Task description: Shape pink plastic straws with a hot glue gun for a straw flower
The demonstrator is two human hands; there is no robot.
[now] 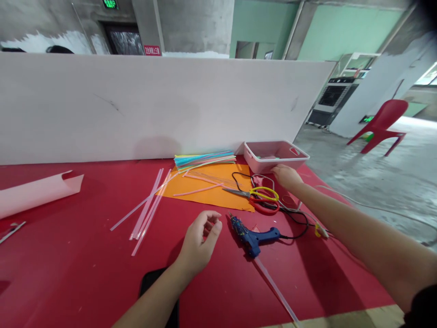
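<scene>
My left hand (201, 239) hovers over the red table, fingers loosely curled, with nothing visible in it. To its right lies a blue hot glue gun (251, 237) with a long clear glue stick (276, 287) sticking out of its back. My right hand (287, 176) is at the front wall of a pink plastic basket (251, 159), fingers bent in against it; whatever they hold is hidden. Scissors (264, 196) with yellow and red handles lie between my hands, partly on an orange sheet (208, 191). A bundle of coloured pipe cleaners (205, 159) rests behind.
Several pinkish clear sticks (150, 209) lie left of the orange sheet. A rolled pink sheet (37, 193) is at the far left. A black flat object (153, 278) lies under my left forearm. Cords (302, 223) run at the right. A white panel (153, 105) stands behind.
</scene>
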